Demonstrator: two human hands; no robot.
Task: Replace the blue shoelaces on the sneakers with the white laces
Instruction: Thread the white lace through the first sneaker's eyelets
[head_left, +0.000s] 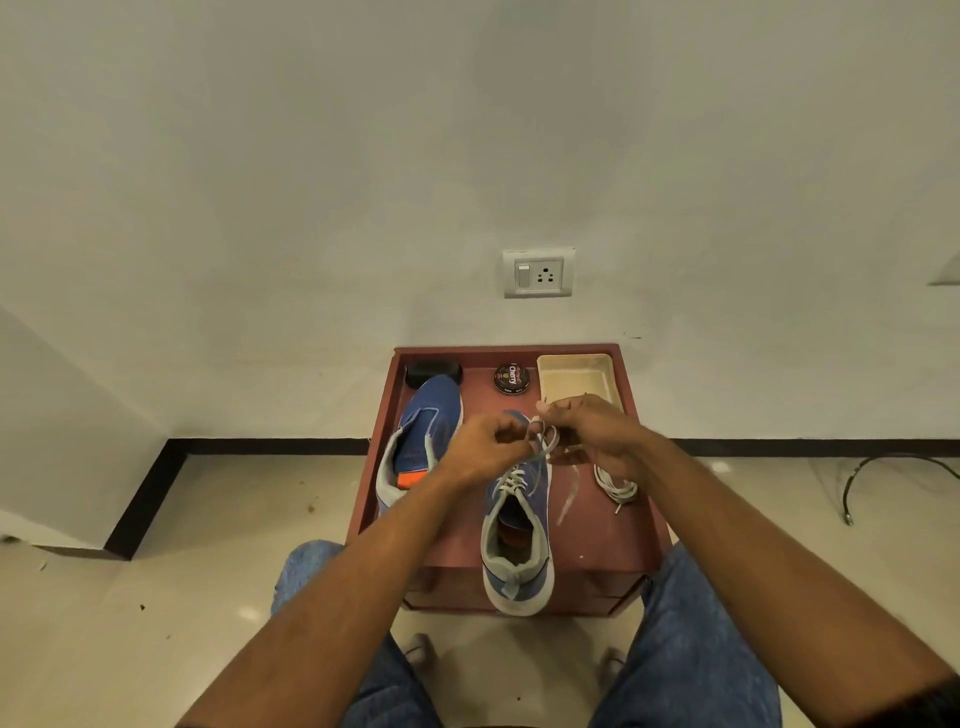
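Note:
Two blue sneakers stand on a small red table (613, 540). The near sneaker (517, 545) points away from me and carries a white lace (514, 480) criss-crossed through its eyelets. My left hand (485, 449) and my right hand (589, 431) are over its toe end, each pinching a strand of that lace, with loops showing between them. The other sneaker (421, 441) lies at the left with no lace and an orange insole showing. A second white lace (615, 488) lies bundled on the table at the right.
At the table's back stand a beige tray (576, 376), a round shoe polish tin (514, 378) and a black lid or tin (434, 371). A wall socket (539, 273) is above. My knees in jeans flank the table. A cable (883, 467) lies on the floor at the right.

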